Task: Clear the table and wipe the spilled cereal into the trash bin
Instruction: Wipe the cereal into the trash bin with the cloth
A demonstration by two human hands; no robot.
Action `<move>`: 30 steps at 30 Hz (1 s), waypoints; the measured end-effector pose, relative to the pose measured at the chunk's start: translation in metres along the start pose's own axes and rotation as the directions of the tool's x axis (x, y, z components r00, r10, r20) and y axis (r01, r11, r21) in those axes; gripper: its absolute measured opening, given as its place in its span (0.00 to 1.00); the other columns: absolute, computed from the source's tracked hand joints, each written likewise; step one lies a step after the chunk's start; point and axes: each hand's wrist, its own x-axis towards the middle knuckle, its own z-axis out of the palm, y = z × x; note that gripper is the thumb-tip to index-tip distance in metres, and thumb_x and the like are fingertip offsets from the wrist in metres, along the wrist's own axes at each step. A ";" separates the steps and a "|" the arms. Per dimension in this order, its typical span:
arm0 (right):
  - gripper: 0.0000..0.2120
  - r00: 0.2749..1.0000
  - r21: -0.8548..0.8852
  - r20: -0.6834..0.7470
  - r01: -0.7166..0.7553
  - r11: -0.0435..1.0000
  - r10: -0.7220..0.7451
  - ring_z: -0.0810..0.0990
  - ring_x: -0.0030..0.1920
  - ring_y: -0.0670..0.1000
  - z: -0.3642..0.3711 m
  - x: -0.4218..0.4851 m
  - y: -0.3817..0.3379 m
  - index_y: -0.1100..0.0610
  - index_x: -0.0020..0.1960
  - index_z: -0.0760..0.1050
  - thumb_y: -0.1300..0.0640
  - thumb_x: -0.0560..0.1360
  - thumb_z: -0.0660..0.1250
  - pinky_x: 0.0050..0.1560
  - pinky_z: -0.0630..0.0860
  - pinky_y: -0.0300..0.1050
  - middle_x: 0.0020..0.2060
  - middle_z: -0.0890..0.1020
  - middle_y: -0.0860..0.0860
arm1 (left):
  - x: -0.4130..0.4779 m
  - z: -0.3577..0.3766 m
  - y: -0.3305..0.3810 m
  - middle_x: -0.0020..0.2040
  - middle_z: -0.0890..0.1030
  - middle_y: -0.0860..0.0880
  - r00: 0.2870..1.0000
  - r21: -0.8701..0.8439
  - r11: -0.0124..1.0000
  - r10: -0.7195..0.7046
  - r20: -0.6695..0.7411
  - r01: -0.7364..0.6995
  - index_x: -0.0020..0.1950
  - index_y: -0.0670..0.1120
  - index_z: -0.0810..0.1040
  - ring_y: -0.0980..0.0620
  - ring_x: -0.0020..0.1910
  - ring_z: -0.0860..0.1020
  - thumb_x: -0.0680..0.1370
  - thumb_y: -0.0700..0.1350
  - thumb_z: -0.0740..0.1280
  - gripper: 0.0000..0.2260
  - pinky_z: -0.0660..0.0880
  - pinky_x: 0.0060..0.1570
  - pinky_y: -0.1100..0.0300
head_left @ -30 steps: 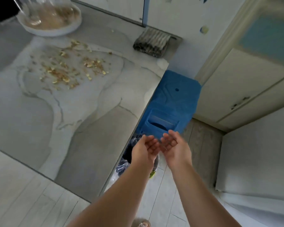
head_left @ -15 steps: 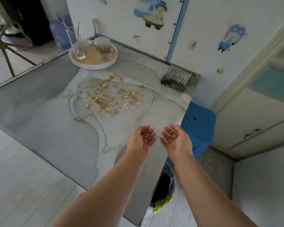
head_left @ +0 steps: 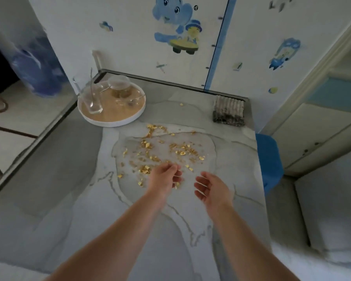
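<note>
— Golden, brittle cereal flakes (head_left: 162,151) are lying scattered on the grey marble-patterned tabletop (head_left: 59,189), just beyond both hands. What are the hands doing?

— Both are hovering slack and holding nothing: left hand (head_left: 164,180) with fingers curled at the nearest flakes, right hand (head_left: 212,188) cupped palm-up beside it.

— How will the flakes handle?

— Probably light, loose and crumbly; sweeping them into a cupped palm looks better than pinching.

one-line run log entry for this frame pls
phase: gathering spill | left hand: cupped, at near edge of scattered golden cereal flakes | right hand: open, empty | grey marble table: round white tray uncleared
</note>
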 end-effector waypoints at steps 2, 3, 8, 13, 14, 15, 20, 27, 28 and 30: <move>0.07 0.998 -0.020 -0.031 0.051 0.999 -0.051 0.78 0.36 0.51 0.007 0.008 -0.005 0.58 0.45 0.76 0.59 0.77 0.60 0.38 0.73 0.44 0.37 0.80 0.53 | 0.019 -0.001 0.000 0.37 0.80 0.49 0.999 0.079 0.996 0.027 0.025 -0.029 0.43 0.44 0.79 0.54 0.34 0.77 0.78 0.40 0.61 0.09 0.72 0.36 0.63; 0.07 0.996 -0.030 -0.045 0.071 0.997 -0.073 0.78 0.36 0.51 0.007 0.012 -0.009 0.58 0.45 0.76 0.59 0.77 0.60 0.38 0.73 0.44 0.37 0.80 0.54 | 0.026 -0.001 0.000 0.38 0.80 0.48 0.998 0.113 0.992 0.047 0.037 -0.051 0.45 0.43 0.80 0.54 0.35 0.77 0.78 0.40 0.61 0.08 0.72 0.36 0.63; 0.07 0.983 -0.075 -0.134 0.118 0.990 -0.127 0.77 0.36 0.51 0.006 0.045 -0.032 0.59 0.46 0.76 0.59 0.77 0.60 0.39 0.72 0.44 0.38 0.79 0.53 | 0.067 0.000 0.000 0.40 0.81 0.49 0.996 0.206 0.977 0.046 0.073 -0.061 0.47 0.43 0.80 0.53 0.39 0.78 0.79 0.41 0.60 0.09 0.70 0.35 0.64; 0.05 0.970 -0.250 -0.161 0.137 0.958 -0.181 0.77 0.35 0.50 0.028 0.099 -0.055 0.58 0.44 0.75 0.60 0.76 0.61 0.37 0.72 0.44 0.37 0.79 0.53 | 0.111 0.015 0.017 0.40 0.81 0.48 0.989 0.270 0.956 0.077 0.130 -0.110 0.43 0.47 0.79 0.51 0.40 0.79 0.79 0.42 0.60 0.09 0.74 0.43 0.57; 0.06 0.963 -0.329 -0.156 0.161 0.931 -0.221 0.77 0.35 0.50 0.036 0.116 -0.062 0.57 0.42 0.75 0.60 0.76 0.62 0.38 0.72 0.44 0.36 0.79 0.53 | 0.125 0.023 0.023 0.39 0.81 0.48 0.986 0.276 0.952 0.096 0.135 -0.130 0.43 0.47 0.78 0.51 0.40 0.78 0.79 0.42 0.60 0.09 0.75 0.44 0.56; 0.07 0.949 -0.411 -0.145 0.198 0.890 -0.278 0.77 0.36 0.51 0.043 0.134 -0.071 0.56 0.39 0.74 0.59 0.75 0.62 0.39 0.73 0.46 0.36 0.79 0.54 | 0.138 0.031 0.030 0.38 0.80 0.49 0.983 0.282 0.947 0.118 0.139 -0.154 0.42 0.46 0.78 0.50 0.39 0.78 0.79 0.41 0.60 0.09 0.75 0.44 0.56; 0.08 0.834 -0.767 -0.106 0.278 0.578 -0.542 0.77 0.47 0.56 0.061 0.202 -0.128 0.60 0.48 0.79 0.57 0.75 0.64 0.44 0.66 0.42 0.44 0.81 0.56 | 0.196 0.066 0.051 0.39 0.81 0.46 0.974 0.372 0.903 0.173 0.147 -0.217 0.44 0.46 0.79 0.48 0.37 0.78 0.78 0.43 0.61 0.08 0.75 0.35 0.64; 0.23 0.780 -0.957 -0.014 0.171 0.234 -0.626 0.67 0.66 0.59 0.058 0.294 -0.177 0.57 0.65 0.69 0.48 0.75 0.64 0.59 0.69 0.52 0.64 0.72 0.57 | 0.257 0.099 0.056 0.45 0.83 0.48 0.978 0.476 0.855 0.174 0.116 -0.208 0.49 0.48 0.81 0.49 0.47 0.79 0.78 0.47 0.63 0.08 0.74 0.48 0.55; 0.26 0.783 -0.976 -0.004 0.133 0.174 -0.622 0.64 0.67 0.59 0.061 0.298 -0.179 0.57 0.67 0.67 0.46 0.74 0.64 0.61 0.67 0.53 0.67 0.69 0.58 | 0.261 0.099 0.055 0.45 0.83 0.49 0.977 0.480 0.851 0.179 0.118 -0.214 0.49 0.49 0.81 0.50 0.47 0.79 0.78 0.47 0.62 0.08 0.73 0.48 0.57; 0.33 0.805 -0.993 0.004 0.072 0.091 -0.594 0.57 0.72 0.60 0.066 0.312 -0.184 0.55 0.71 0.61 0.40 0.73 0.63 0.65 0.63 0.57 0.71 0.62 0.59 | 0.272 0.104 0.053 0.44 0.82 0.50 0.978 0.459 0.864 0.174 0.112 -0.206 0.47 0.49 0.81 0.51 0.47 0.79 0.77 0.46 0.63 0.07 0.73 0.48 0.57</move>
